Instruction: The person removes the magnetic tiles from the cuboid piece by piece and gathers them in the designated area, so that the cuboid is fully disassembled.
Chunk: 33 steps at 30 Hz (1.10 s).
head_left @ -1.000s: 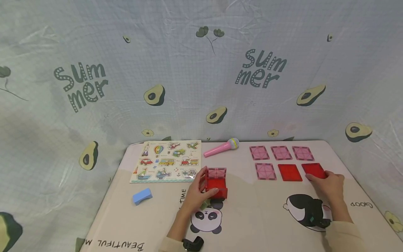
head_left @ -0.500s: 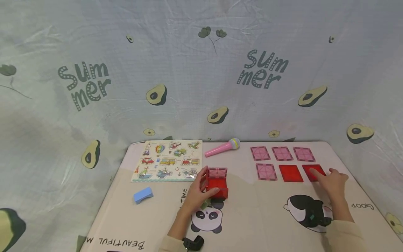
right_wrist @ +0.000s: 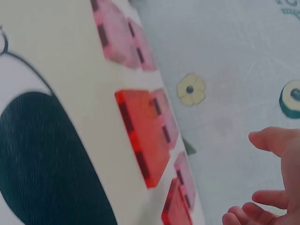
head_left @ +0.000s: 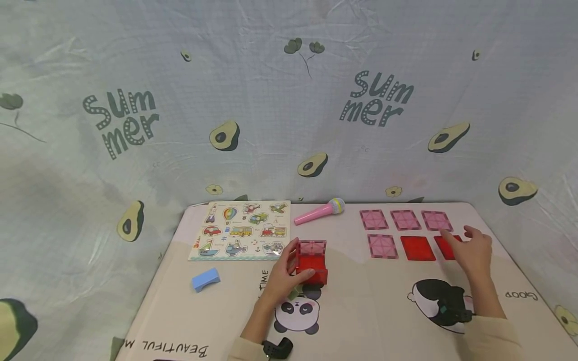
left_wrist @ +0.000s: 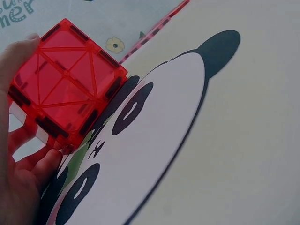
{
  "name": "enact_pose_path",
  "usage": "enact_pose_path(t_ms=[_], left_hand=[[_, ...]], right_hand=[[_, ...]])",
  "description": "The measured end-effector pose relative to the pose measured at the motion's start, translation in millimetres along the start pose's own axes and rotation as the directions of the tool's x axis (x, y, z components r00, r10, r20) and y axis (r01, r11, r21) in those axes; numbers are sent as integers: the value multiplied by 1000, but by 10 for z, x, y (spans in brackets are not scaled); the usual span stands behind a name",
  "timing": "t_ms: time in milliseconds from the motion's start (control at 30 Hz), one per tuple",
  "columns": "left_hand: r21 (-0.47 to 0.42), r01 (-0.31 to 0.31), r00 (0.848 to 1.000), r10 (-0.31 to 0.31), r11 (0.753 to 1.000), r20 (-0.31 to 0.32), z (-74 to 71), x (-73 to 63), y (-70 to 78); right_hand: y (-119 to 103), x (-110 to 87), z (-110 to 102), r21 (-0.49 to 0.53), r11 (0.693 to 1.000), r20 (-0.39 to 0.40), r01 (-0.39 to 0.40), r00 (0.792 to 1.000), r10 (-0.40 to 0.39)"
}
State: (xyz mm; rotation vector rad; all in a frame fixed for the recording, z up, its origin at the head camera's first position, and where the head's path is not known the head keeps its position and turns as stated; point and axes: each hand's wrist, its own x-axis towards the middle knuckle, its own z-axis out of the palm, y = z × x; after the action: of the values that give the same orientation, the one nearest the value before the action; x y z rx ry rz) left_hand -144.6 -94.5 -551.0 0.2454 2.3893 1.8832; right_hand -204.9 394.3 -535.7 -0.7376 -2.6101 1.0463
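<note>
My left hand (head_left: 284,275) grips a small box of magnetic tiles (head_left: 311,262) at the table's middle, fingers along its left side and thumb across the front. Its front wall is red and its far wall pink. The left wrist view shows the red tile wall (left_wrist: 66,77) close up. At the right, my right hand (head_left: 475,253) hovers over the right-hand red tile (head_left: 444,244), partly covering it, fingers spread and holding nothing. A second red tile (head_left: 418,248) and a pink tile (head_left: 383,246) lie left of it, with a row of three pink tiles (head_left: 405,219) behind.
A picture puzzle board (head_left: 241,230) lies at the back left, with a pink toy microphone (head_left: 316,214) beside it. A blue arch block (head_left: 205,279) sits front left. A patterned cloth (head_left: 271,100) hangs behind the table (head_left: 356,321).
My right hand was at the right-hand red tile's near edge, then its fingertips were over that tile; now they are farther back, by its far edge. My left hand keeps its grip on the box.
</note>
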Motion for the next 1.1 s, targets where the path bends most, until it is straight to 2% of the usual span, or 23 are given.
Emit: enact_pose_path(t_ms=[133, 267, 533, 633, 867, 1100], left_hand=[[1, 1, 1000, -1, 1000, 3, -3, 3, 2], [-1, -4, 1000, 4, 1000, 6, -5, 8, -2], [2, -5, 1000, 5, 1000, 8, -7, 9, -3], [-4, -7, 1000, 7, 1000, 9, -9, 6, 0], [-11, -4, 1000, 4, 1000, 10, -6, 1, 1], [-11, -7, 1000, 7, 1000, 7, -5, -9, 9]], right_hand=[[-398, -299, -149, 47, 998, 14, 34, 999, -35], [-575, -451, -168, 34, 995, 1, 88, 996, -89], [-886, -685, -195, 64, 978, 57, 198, 978, -202], [-965, -761, -166, 93, 963, 53, 253, 965, -258], [-1120, -924, -76, 168, 908, 40, 384, 918, -396], [-1262, -1113, 15, 214, 868, 75, 448, 879, -472]])
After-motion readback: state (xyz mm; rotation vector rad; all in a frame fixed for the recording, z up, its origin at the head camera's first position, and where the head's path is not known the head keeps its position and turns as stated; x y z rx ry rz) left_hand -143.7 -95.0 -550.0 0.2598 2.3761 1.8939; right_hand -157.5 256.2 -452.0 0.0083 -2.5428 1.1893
